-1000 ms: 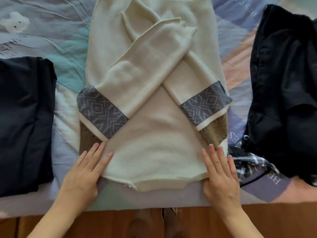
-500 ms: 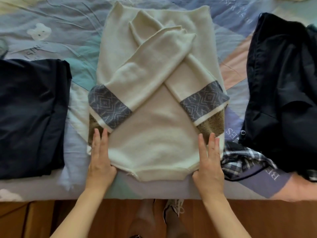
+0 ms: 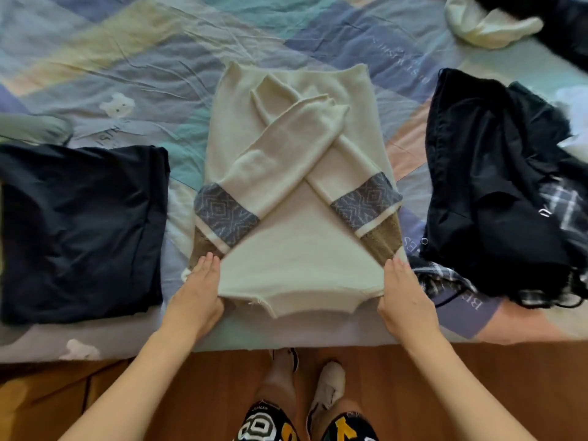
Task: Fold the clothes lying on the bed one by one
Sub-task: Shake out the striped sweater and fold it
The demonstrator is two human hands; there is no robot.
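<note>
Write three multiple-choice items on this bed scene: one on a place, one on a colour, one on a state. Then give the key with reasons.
1. Where does the folded dark garment lie relative to the sweater?
A. on the left-hand side of it
B. on top of it
C. under it

2. What colour is the sweater's body?
A. red
B. cream
C. bright green

3. How do the sweater's sleeves lie?
A. spread straight out to the sides
B. hanging off the bed
C. crossed over the body

Key:
1. A, the dark garment sits apart from the sweater, beyond the left hand.
2. B, the body is cream; only the sleeve ends carry grey patterned and brown bands.
3. C, the two sleeves form an X on the body, while the left hand and right hand hold its near corners.
</note>
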